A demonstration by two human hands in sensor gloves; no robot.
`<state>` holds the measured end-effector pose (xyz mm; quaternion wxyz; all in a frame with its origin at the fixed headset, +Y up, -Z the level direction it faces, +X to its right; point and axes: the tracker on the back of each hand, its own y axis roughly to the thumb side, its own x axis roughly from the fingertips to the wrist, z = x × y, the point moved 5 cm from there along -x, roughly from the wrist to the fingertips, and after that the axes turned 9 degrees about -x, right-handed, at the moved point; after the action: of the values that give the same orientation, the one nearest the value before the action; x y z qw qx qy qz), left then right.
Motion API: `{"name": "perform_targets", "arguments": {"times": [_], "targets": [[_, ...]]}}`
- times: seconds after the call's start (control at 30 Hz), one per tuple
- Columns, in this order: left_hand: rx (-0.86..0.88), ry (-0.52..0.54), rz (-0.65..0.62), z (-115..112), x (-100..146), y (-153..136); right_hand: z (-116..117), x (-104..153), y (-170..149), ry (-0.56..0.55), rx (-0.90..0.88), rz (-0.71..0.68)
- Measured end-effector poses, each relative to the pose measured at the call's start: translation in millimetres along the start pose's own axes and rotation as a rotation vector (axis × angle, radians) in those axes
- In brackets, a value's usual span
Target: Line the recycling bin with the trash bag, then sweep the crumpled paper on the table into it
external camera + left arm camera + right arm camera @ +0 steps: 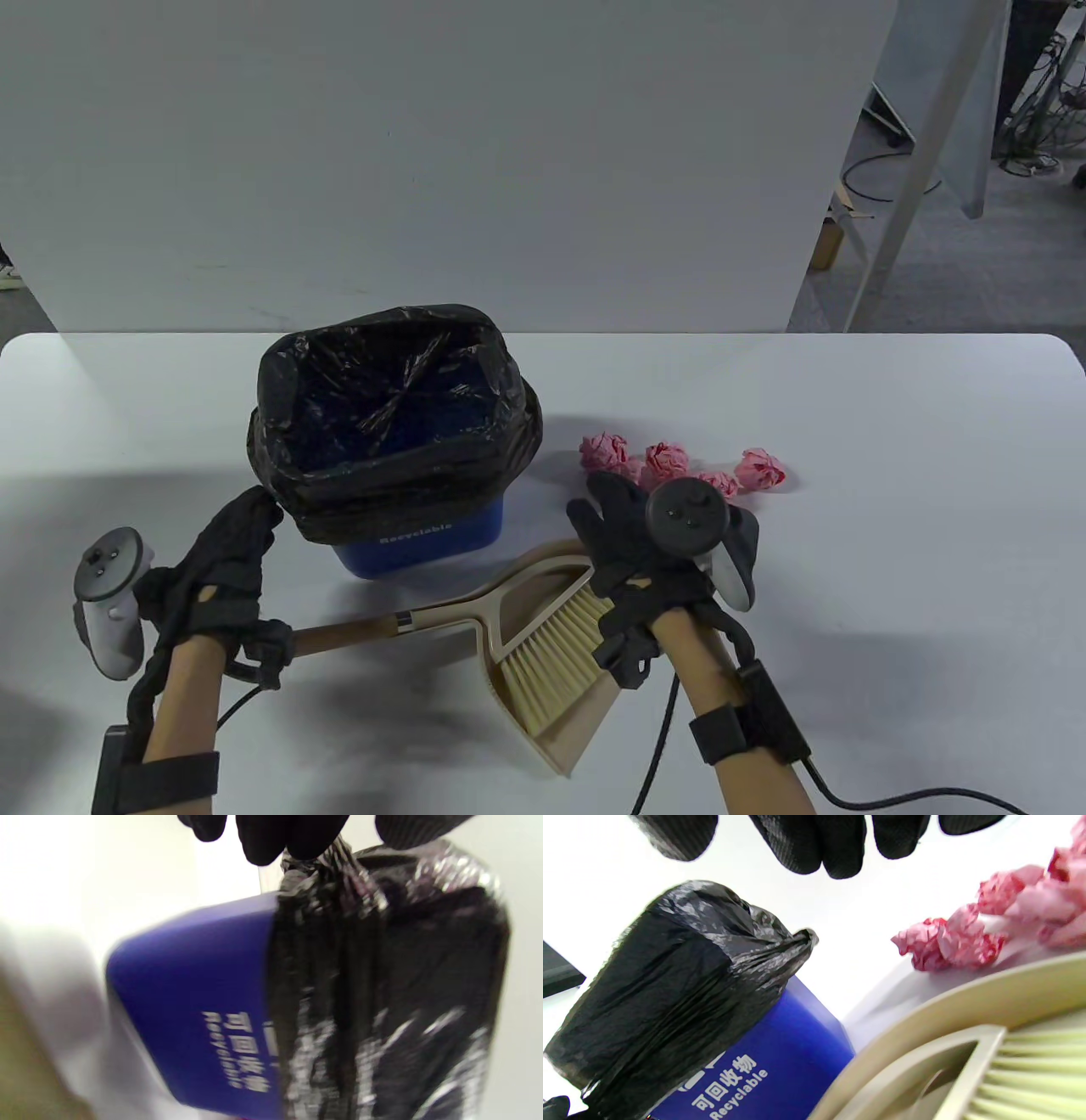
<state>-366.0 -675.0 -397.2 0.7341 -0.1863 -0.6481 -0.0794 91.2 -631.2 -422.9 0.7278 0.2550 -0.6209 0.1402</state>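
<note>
A blue recycling bin [416, 548] lined with a black trash bag [288, 475] stands left of centre. My left hand [254, 518] reaches the bag's near left corner; in the left wrist view its fingertips [271, 840] pinch a bunched fold of the bag [382, 984] over the bin [191, 993]. Several pink crumpled paper balls [666, 458] lie right of the bin. My right hand [615, 509] hovers open, holding nothing, just short of the paper and over a beige dustpan [509, 594] with a brush [556, 658] lying in it.
The dustpan's wooden handle [356, 632] points left toward my left wrist. A white wall panel [424, 170] stands behind the table's far edge. In the right wrist view the dustpan rim [967, 1005] lies between the bin [780, 1052] and the paper [950, 942].
</note>
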Motion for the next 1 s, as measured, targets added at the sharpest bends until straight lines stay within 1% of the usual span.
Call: {"name": "perform_targets", "arguments": {"times": [0.07,0.1,0.13,0.23,0.27,0.3,0.33,0.4,0.5,0.57,0.63,0.77,0.8,0.9,0.93,1.0], "targets": [[-0.064,0.044,-0.012,-5.9,6.6,-1.1,-3.8,10.3,-2.7,-0.038,0.043,-0.044],[-0.084,0.027,-0.002,-9.4,8.3,2.2,-5.5,14.7,-5.4,-0.064,0.069,-0.070],[-0.096,-0.017,-0.026,-13.5,11.4,7.0,-5.8,18.7,-9.8,-0.089,0.087,-0.092],[-0.214,0.003,-0.033,-14.3,23.2,14.6,-0.6,27.1,-30.5,-0.154,0.088,-0.123],[-0.296,-0.005,-0.042,-15.5,28.5,16.6,3.6,25.5,-40.0,-0.145,0.082,-0.102],[-0.373,-0.001,-0.058,-16.8,33.0,19.2,11.1,22.0,-46.4,-0.021,0.089,-0.047],[-0.422,0.000,-0.068,-18.2,35.9,20.8,12.6,22.4,-46.6,0.013,0.110,-0.050],[-0.557,-0.004,-0.088,-23.0,40.1,25.0,5.6,24.4,-38.2,-0.085,0.144,-0.114],[-0.720,-0.115,-0.113,-38.6,36.6,28.4,7.4,29.5,-28.5,-0.076,0.138,-0.147],[-0.820,-0.189,-0.123,-51.2,33.7,25.9,11.4,31.4,-26.4,-0.055,0.172,-0.153],[-0.918,-0.295,-0.085,-65.4,31.6,19.2,14.6,31.9,-28.0,-0.037,0.206,-0.147],[-1.072,-0.372,-0.037,-81.3,28.2,9.0,14.3,32.3,-34.5,-0.029,0.192,-0.120],[-1.106,-0.382,-0.034,-85.5,27.4,7.4,13.5,32.8,-35.7,-0.029,0.190,-0.117],[-1.201,-0.356,-0.058,-91.5,25.2,8.7,11.3,34.3,-37.7,-0.031,0.189,-0.108],[-1.219,-0.332,-0.066,-92.3,24.7,10.0,11.0,34.5,-38.4,-0.030,0.188,-0.105],[-1.216,-0.327,-0.097,-93.7,24.7,12.5,11.2,34.8,-38.7,-0.025,0.185,-0.099]]}}
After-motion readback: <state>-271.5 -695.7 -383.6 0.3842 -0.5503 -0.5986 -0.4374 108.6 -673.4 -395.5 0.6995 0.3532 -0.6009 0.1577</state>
